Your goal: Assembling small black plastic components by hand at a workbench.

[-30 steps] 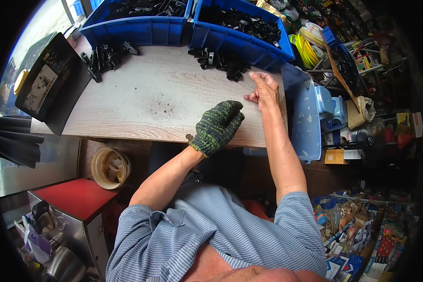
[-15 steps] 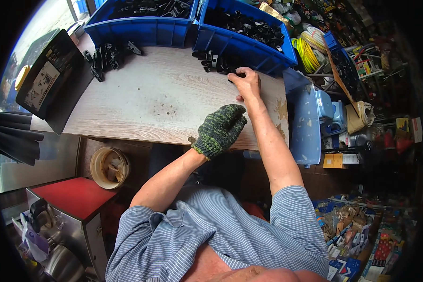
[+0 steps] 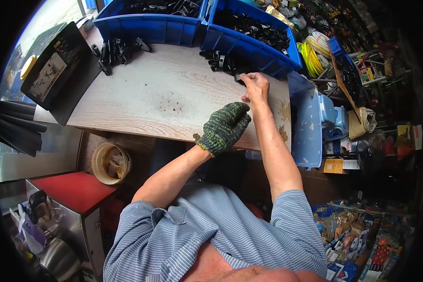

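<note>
My bare right hand is over the right part of the table, its fingertips closed on a small black plastic part. Just beyond it, against a blue bin, lies a loose pile of similar black parts. My left hand wears a dark green knitted glove and hovers by the table's near edge, close to my right wrist. Its fingers are curled together; whatever they may hold is hidden. Another group of black parts rests at the table's far left.
Two blue bins, the left bin and the right bin, hold many black parts along the far edge. A dark panel stands on the left. Below the table is a bucket; a light-blue tub stands to the right.
My right hand has drawn back slightly from the pile, and the black part now shows at its fingertips. My left hand has barely moved. The whole view has shifted a little.
</note>
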The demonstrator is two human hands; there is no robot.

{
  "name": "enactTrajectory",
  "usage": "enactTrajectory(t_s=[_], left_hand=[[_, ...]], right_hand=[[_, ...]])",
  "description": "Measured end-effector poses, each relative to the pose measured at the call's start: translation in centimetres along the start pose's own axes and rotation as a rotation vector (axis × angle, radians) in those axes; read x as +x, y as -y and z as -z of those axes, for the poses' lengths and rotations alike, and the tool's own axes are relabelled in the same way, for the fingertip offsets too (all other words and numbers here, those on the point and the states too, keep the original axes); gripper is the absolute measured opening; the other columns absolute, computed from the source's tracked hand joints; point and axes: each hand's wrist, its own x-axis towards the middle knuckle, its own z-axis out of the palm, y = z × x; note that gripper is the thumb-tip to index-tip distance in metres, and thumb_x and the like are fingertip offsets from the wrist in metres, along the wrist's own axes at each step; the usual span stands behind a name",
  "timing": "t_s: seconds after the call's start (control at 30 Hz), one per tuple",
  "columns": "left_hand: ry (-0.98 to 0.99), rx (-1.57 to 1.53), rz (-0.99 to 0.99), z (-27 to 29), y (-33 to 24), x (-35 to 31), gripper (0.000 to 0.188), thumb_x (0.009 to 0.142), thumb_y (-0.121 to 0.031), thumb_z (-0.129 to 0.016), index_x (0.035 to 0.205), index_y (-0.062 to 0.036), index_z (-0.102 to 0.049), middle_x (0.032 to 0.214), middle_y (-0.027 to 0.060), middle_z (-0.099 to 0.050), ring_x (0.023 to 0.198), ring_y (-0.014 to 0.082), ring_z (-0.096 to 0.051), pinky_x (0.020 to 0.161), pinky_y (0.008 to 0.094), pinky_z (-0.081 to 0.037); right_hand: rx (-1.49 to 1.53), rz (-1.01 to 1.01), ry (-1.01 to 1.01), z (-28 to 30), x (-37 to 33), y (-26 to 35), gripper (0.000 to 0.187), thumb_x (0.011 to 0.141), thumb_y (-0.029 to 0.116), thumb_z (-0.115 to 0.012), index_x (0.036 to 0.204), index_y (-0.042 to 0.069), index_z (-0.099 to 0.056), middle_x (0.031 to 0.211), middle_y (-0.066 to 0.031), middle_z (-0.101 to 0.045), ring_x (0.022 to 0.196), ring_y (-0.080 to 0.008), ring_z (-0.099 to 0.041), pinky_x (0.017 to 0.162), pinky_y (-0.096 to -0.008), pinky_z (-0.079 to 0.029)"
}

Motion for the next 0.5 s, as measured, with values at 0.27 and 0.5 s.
enactTrajectory(t_s=[0.27, 0.5], left_hand=[[-0.243, -0.282, 0.147, 0.0, 0.0, 0.7, 0.039, 0.094, -0.013, -0.064, 0.13, -0.0024, -0.054, 0.111, 0.0172, -0.068, 0.1, 0.0241, -0.068, 0.087, 0.0344, -0.053], [-0.264, -0.17, 0.217, 1.6, 1.6, 3.2, 0.034, 0.096, -0.026, -0.062, 0.122, -0.0035, -0.059, 0.101, 0.018, -0.069, 0.093, 0.0277, -0.069, 0.081, 0.0381, -0.053]], right_hand=[[0.477, -0.139, 0.026, 1.6, -3.7, 0.5, 0.018, 0.088, 0.019, -0.07, 0.085, 0.007, -0.058, 0.049, 0.0, -0.042, 0.036, -0.0123, -0.04, 0.042, -0.0351, -0.051], [0.6, -0.063, 0.141, 1.0, -7.6, 0.0, 0.025, 0.085, 0.018, -0.074, 0.073, 0.016, -0.052, 0.046, 0.005, -0.035, 0.036, -0.009, -0.028, 0.037, -0.0279, -0.031]])
